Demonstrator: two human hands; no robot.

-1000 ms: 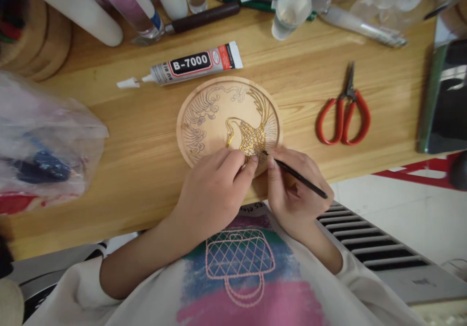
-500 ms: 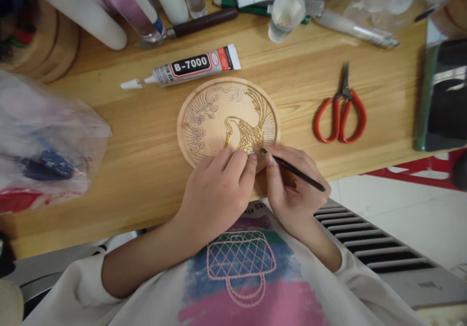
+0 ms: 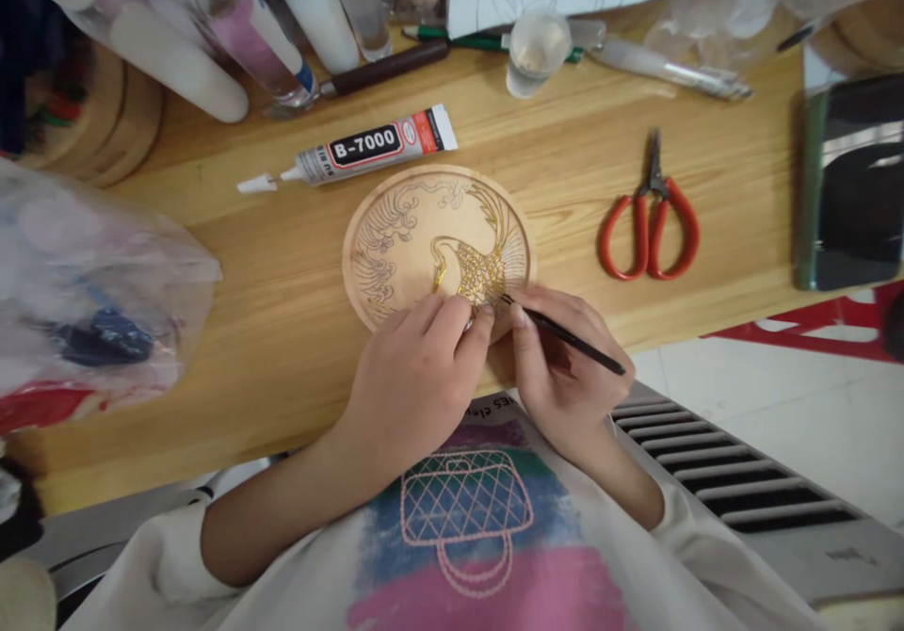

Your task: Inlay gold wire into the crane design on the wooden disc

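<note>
A round wooden plate [image 3: 395, 235] lies on the wooden table [image 3: 268, 273], drawn with waves and a bird partly outlined in gold wire. My left hand [image 3: 416, 381] rests on the plate's near edge, its fingers curled and pressed down on the gold wire at the bird's body. My right hand [image 3: 561, 372] is closed on a thin black tool [image 3: 572, 337], held like a pen, its tip touching the gold pattern just right of my left fingertips.
A B-7000 glue tube [image 3: 360, 148] lies behind the plate. Red-handled scissors [image 3: 650, 221] lie to the right. A clear plastic bag [image 3: 85, 292] sits at the left. Bottles, pens and a small cup [image 3: 533, 47] crowd the back edge. A dark case [image 3: 851, 188] lies far right.
Both hands stay on the plate's near edge with the tool tip on the gold wire. The view has shifted slightly, so everything sits a little lower in the frame.
</note>
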